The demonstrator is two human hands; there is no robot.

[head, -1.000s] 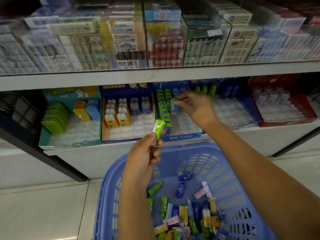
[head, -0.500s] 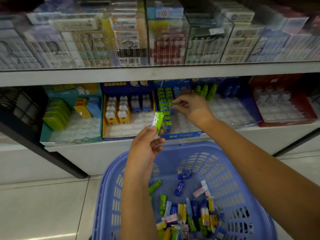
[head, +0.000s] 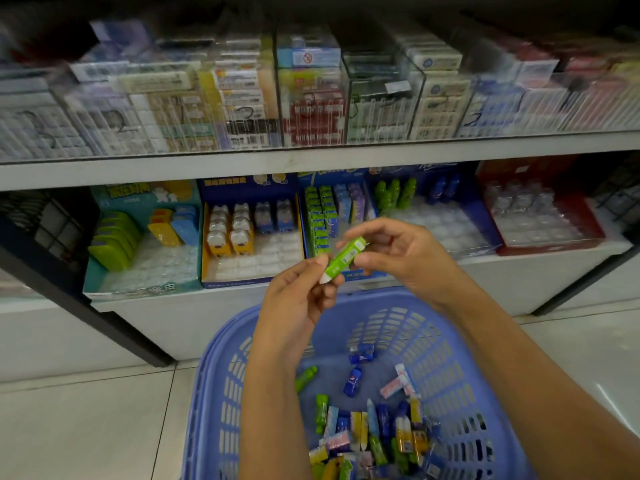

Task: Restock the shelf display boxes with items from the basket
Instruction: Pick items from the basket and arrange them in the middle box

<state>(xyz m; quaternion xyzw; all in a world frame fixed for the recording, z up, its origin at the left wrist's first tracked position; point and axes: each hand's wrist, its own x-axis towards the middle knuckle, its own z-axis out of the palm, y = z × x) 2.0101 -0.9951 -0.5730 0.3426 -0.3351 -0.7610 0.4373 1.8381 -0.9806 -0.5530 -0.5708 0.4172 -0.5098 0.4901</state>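
Fingers [head: 367,233], head view: left hand [head: 298,306] and right hand [head: 405,258] each pinch one end of green packet [head: 346,256], above basket [head: 214,375]. Advised: free left end, seat upright beside green row [head: 320,223] in display box [head: 329,173].

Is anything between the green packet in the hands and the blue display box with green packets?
Nothing visible. The green rectangular packet, held by the left hand and right hand, is in front of the blue cardboard display box.
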